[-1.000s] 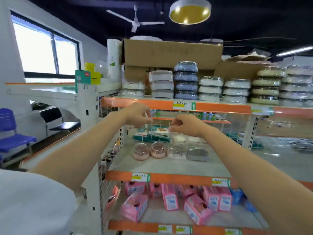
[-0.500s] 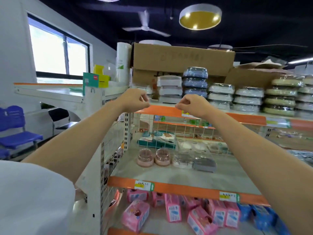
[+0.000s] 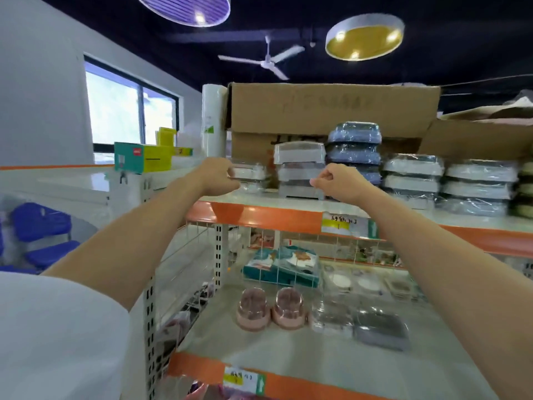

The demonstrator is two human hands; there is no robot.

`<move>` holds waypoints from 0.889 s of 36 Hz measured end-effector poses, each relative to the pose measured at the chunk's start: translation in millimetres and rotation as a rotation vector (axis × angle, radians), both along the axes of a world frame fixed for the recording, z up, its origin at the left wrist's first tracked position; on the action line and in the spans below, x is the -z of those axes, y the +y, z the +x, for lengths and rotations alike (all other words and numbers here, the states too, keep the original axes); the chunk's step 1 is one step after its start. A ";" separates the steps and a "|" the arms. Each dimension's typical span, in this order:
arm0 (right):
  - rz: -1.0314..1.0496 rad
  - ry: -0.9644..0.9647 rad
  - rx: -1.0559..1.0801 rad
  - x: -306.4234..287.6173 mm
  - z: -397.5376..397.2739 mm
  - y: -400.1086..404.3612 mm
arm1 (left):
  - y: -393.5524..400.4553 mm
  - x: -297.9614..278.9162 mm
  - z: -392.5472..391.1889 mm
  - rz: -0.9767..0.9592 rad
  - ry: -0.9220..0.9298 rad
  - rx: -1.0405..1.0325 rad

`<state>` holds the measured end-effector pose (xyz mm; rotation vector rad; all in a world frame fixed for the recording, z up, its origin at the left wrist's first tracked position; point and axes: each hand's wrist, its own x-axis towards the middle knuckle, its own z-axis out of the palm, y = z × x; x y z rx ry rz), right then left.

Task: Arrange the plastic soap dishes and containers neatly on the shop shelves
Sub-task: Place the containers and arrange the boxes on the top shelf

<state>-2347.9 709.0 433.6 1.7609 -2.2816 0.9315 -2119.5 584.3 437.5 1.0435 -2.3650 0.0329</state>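
Both hands raised to the soap dishes on the top shelf [image 3: 259,204].

The left hand [image 3: 215,176] curls at a clear dish [image 3: 249,171] topping a short stack at the shelf's left end; whether its grip closes on the dish, I cannot tell. The right hand [image 3: 339,183] is fisted with thumb and forefinger pinched together in front of a grey stack [image 3: 300,171] of three; what it pinches is too small to tell. To the right stand a blue stack [image 3: 354,148] and two white stacks [image 3: 412,177]. On the lower shelf [image 3: 288,350] sit two pink domed containers [image 3: 269,311].
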 end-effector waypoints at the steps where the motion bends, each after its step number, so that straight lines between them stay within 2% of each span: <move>1: 0.004 -0.001 0.005 -1.7 -4.8 -5.7 | -5.1 -0.6 -3.0 -0.003 -0.013 -0.018; 5: 0.014 0.007 0.003 -10.6 -19.6 -25.1 | -24.7 -1.5 -15.0 0.015 -0.070 -0.044; 11: -0.014 0.040 0.088 -33.7 -44.0 -59.9 | -64.5 -14.6 -33.6 0.058 0.020 -0.059; 18: 0.017 0.059 0.157 -53.8 -57.1 -89.0 | -104.4 -33.2 -54.5 0.079 0.033 -0.105; 25: -0.015 -0.037 0.210 -61.1 -68.4 -114.7 | -132.2 -46.3 -66.2 0.156 0.021 -0.181; 32: 0.008 -0.128 0.271 -65.0 -68.5 -127.8 | -149.9 -44.0 -72.1 0.339 0.009 -0.266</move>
